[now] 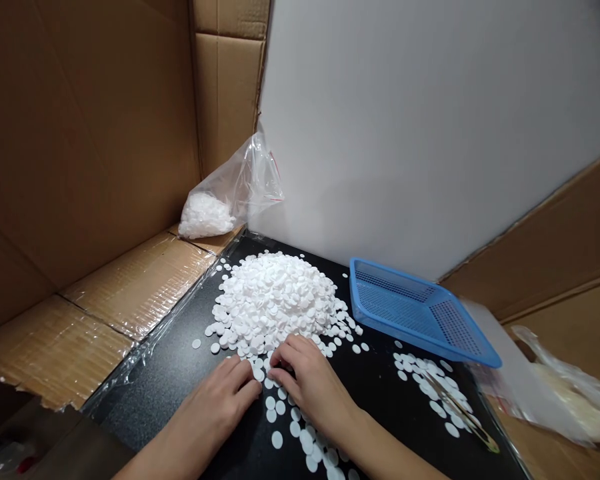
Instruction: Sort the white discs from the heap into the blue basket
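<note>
A large heap of small white round discs [280,293] lies on the black tabletop [165,373]. My left hand [220,400] rests at the near edge of the heap, its fingers bent and the thumb a little apart, beside a few loose discs. Facing it, my right hand [305,377] has curled fingers with a gap between thumb and forefinger, the tips close to discs on the table. I see no disc held in either hand, though some fingertips are hidden. More loose discs [307,440] trail toward me below my right hand.
A blue perforated plastic basket [405,333] stands right of the heap. Scissors [453,403] lie on scattered discs [407,363]. A clear bag of white pieces [207,213] sits at the back left; another plastic bag [575,400] lies far right. Cardboard [105,133] and a pale wall [405,133] enclose the table.
</note>
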Tool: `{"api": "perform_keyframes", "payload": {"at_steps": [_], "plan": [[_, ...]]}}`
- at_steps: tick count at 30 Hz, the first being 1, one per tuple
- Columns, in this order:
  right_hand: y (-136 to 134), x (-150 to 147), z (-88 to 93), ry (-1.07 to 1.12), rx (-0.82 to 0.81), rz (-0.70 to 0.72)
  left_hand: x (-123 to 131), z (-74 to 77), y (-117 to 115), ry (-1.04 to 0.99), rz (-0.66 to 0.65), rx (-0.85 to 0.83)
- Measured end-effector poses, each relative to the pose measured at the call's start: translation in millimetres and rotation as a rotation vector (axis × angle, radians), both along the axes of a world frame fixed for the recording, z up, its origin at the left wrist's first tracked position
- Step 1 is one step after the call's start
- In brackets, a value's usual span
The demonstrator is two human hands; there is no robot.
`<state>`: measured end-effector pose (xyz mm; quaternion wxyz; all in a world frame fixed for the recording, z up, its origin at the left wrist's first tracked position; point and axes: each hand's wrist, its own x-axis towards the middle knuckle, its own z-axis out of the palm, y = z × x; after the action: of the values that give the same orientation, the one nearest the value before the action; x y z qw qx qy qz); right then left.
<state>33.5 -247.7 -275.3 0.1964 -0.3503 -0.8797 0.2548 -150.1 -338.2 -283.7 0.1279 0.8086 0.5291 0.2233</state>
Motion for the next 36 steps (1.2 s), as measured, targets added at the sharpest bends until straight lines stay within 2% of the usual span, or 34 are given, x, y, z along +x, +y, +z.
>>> {"api": "perform_keyframes", "payload": {"at_steps": [3, 6, 10, 13, 16, 20, 25, 29, 36], "plan": [[-1, 0, 0.3, 0.014, 0.018, 0.029, 0, 2.1, -1, 0.016, -0.010, 0.002], [-2, 8, 2.5, 0.007, 0.055, 0.082, 6, 1.2, 0, -0.120, 0.069, -0.064], [-2, 24, 8.7, -0.076, 0.041, 0.168, 20, -8.7, -1, -0.223, 0.097, -0.167], [1, 25, 12.8, -0.113, 0.009, 0.173, 25, -18.1, -2, -0.188, 0.153, -0.129], [7, 16, 10.9, -0.106, 0.047, 0.156, 20, -21.4, 0, -0.200, 0.223, -0.062], [14, 2, 4.6, -0.101, 0.100, 0.185, 6, -14.3, 6, -0.202, 0.287, 0.025], [16, -2, 10.2, -0.114, 0.033, 0.183, 0, -0.8, 16, -0.061, 0.289, 0.013], [13, 5, 15.0, -0.072, -0.016, 0.162, 8, 4.1, 26, 0.065, 0.240, -0.017], [0, 33, 17.2, -0.011, -0.158, 0.083, 13, 9.4, 35, 0.119, 0.226, -0.092]]}}
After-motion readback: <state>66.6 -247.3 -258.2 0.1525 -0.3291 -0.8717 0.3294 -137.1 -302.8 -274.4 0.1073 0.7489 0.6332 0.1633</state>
